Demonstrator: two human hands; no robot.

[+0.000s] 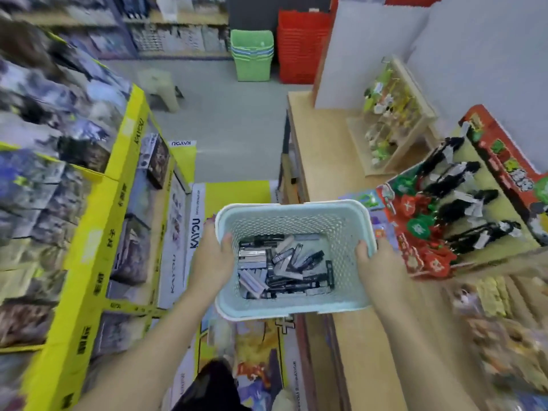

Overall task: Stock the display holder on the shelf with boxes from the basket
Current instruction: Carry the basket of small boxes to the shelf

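Observation:
A pale blue perforated basket (341, 221) is held in the air in front of me, between the two shelf units. Several small dark and grey boxes (284, 266) lie jumbled in its bottom. My left hand (212, 262) grips the basket's left rim, thumb inside. My right hand (376, 265) grips the right rim, thumb hooked over the edge. A red and green display holder (501, 173) with hanging black items stands on the wooden shelf (320, 149) to the right.
Yellow card-box displays (98, 221) line the left side. A wooden rack of small green toys (391, 117) stands further back on the right shelf. Stacked green baskets (252, 54) and red baskets (302, 46) stand at the far end of the grey aisle floor, near a beige stool (161, 87).

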